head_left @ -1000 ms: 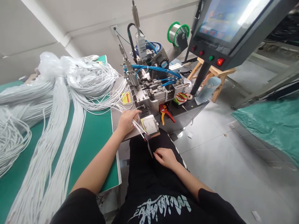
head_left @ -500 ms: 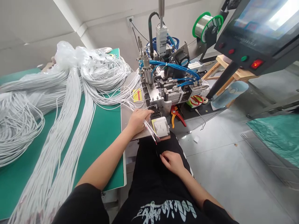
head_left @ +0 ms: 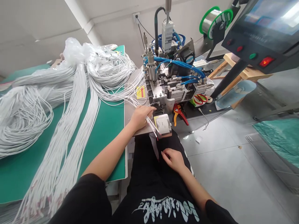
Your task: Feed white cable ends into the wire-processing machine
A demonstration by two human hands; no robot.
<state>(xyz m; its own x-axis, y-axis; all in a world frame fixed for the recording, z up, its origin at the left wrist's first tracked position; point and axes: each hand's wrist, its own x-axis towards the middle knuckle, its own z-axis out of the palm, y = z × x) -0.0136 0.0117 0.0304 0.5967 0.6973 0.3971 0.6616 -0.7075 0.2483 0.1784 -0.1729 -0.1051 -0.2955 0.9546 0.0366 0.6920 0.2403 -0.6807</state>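
My left hand [head_left: 140,118] is closed around a few white cables [head_left: 152,126] at the front of the benchtop machine [head_left: 157,90]. Their reddish ends stick out below the fingers, beside a metal box with a white label [head_left: 163,125]. The index finger reaches toward the machine's front fixture [head_left: 160,107]; whether it touches is hard to see. On my black-clad thigh rests my right hand [head_left: 173,159], fingers loosely bent, thumb apart from the index finger, with nothing visible in it.
Bundles of white cables [head_left: 78,90] cover much of the green tabletop [head_left: 106,137] at left. Red-and-orange cutters [head_left: 179,115] and red-handled scissors [head_left: 200,99] lie right of the machine. A control screen [head_left: 268,31] and a wire spool [head_left: 216,22] stand at upper right.
The view has shifted slightly, so the table and machine sit a little farther right. My left hand keeps its hold on the cables, and my right hand stays on the thigh.
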